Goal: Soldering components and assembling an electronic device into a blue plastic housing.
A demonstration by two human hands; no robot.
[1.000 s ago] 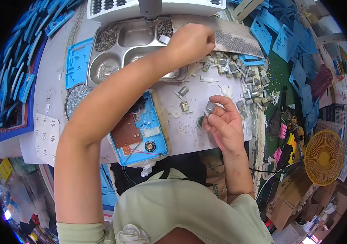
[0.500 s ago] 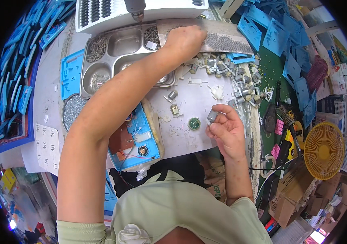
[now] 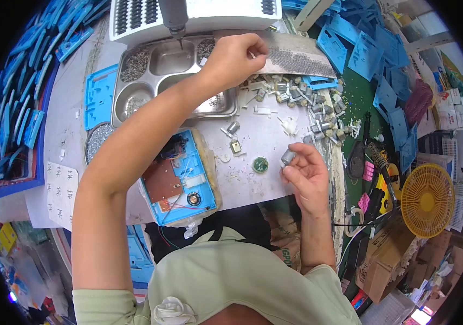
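Observation:
My right hand [image 3: 308, 176] pinches a small silver motor [image 3: 287, 157] between thumb and fingers, just above the table's right side. Farther off, my left hand [image 3: 238, 60] is closed, fingertips together, at the left end of a flat board [image 3: 296, 60] covered with rows of tiny grey parts. Whatever those fingertips hold is too small or hidden to make out. Below my left forearm lies an opened blue plastic casing [image 3: 201, 195] with a brown circuit board [image 3: 162, 181], wires and a small round speaker [image 3: 193, 199]. A small round green container [image 3: 260, 164] sits beside my right hand.
A metal compartment tray [image 3: 172, 58] of small parts stands behind my left forearm, under a hanging electric screwdriver [image 3: 175, 19]. Several loose motors [image 3: 323, 116] are heaped at the right. Blue casings are stacked left [image 3: 25, 70] and far right [image 3: 364, 57]. A yellow fan [image 3: 428, 200] stands right.
My left hand has drawn back from the board toward the left and slightly nearer, its fingers curled. My right hand keeps the motor almost in place. The view has shifted slightly.

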